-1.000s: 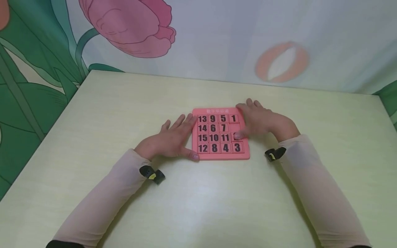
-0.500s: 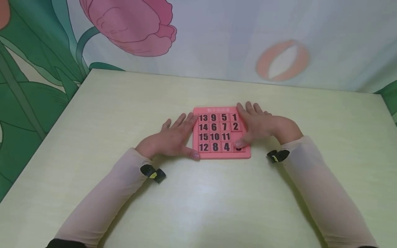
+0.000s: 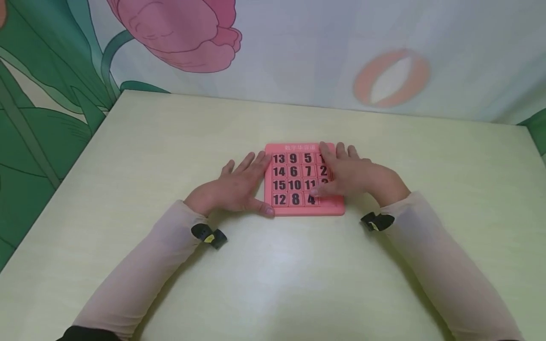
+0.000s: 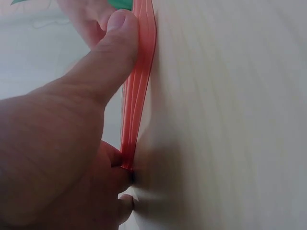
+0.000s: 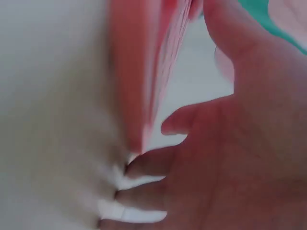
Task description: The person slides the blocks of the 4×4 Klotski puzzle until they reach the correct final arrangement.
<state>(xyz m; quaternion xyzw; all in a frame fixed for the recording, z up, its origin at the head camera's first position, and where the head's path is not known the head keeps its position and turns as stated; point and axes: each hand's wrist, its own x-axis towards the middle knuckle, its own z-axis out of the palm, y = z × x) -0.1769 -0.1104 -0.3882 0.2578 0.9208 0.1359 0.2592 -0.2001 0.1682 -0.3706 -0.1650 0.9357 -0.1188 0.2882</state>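
Observation:
A pink number sliding puzzle (image 3: 294, 211) lies flat on the table in the head view. Along its left side rest the fairly straight fingers of my left hand (image 3: 236, 189), with the thumb touching the near left corner. My right hand (image 3: 356, 176) spreads over the right side, its index finger across the top right part. Its thumb touches the 4 tile (image 3: 311, 200) in the bottom row. The 3 tile, under the 2 tile (image 3: 323, 170), is partly covered by that hand. At the bottom right the slot has no tile. Both wrist views show the puzzle's pink edge (image 4: 139, 86).
The pale table (image 3: 273, 274) extends around the puzzle. Behind it hangs a light curtain (image 3: 294, 57) printed with a pink flower and green leaves. A dark strap with a small device sits at each wrist.
The 2 tile has slid up under the 1 tile, then the 3 tile up beneath it. My right thumb has moved left onto the 4 tile. The left hand stays in place.

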